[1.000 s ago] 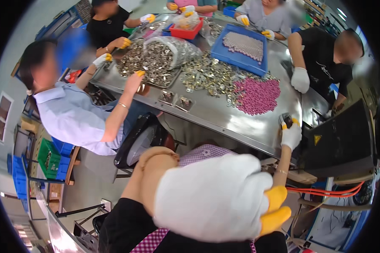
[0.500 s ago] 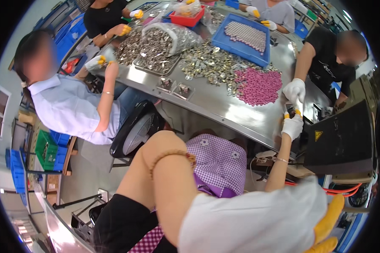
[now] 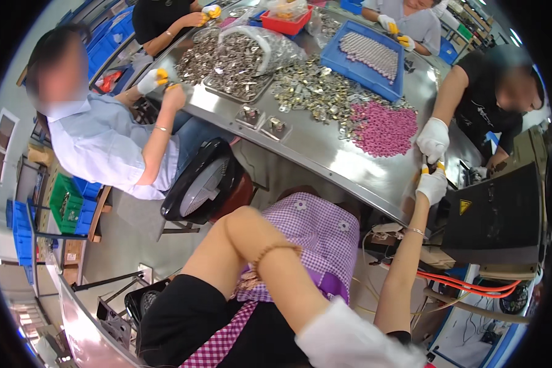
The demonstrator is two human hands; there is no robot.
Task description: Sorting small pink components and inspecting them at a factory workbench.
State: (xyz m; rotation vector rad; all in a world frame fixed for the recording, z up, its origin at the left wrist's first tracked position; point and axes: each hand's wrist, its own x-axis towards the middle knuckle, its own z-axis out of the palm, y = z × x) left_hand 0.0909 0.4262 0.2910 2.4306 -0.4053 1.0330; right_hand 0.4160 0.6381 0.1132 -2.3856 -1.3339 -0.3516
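Observation:
My right hand point(image 3: 432, 186), in a white glove with yellow fingertips, reaches to the right end of the metal table point(image 3: 374, 187). Its fingers are closed around a small dark piece too small to name. Right against those fingertips is a co-worker's white-gloved hand point(image 3: 433, 140). My left arm bends across my lap, over a purple checked apron point(image 3: 316, 224). At the lower edge my left hand point(image 3: 362, 343) shows as a blurred white glove, its fingers out of view. A heap of small pink parts point(image 3: 383, 130) lies left of my right hand.
Loose metal parts point(image 3: 316, 92) are heaped behind the pink ones, beside a blue tray point(image 3: 394, 92) of rowed pieces. A black machine casing point(image 3: 497, 214) stands at the right, orange hoses point(image 3: 460, 282) below it. A seated co-worker point(image 3: 113, 144) and a black stool point(image 3: 205, 184) are on the left.
My left hand has drawn left and down, and its yellow fingers have left the view. My right hand stays by the co-worker's glove. The whole view has shifted slightly.

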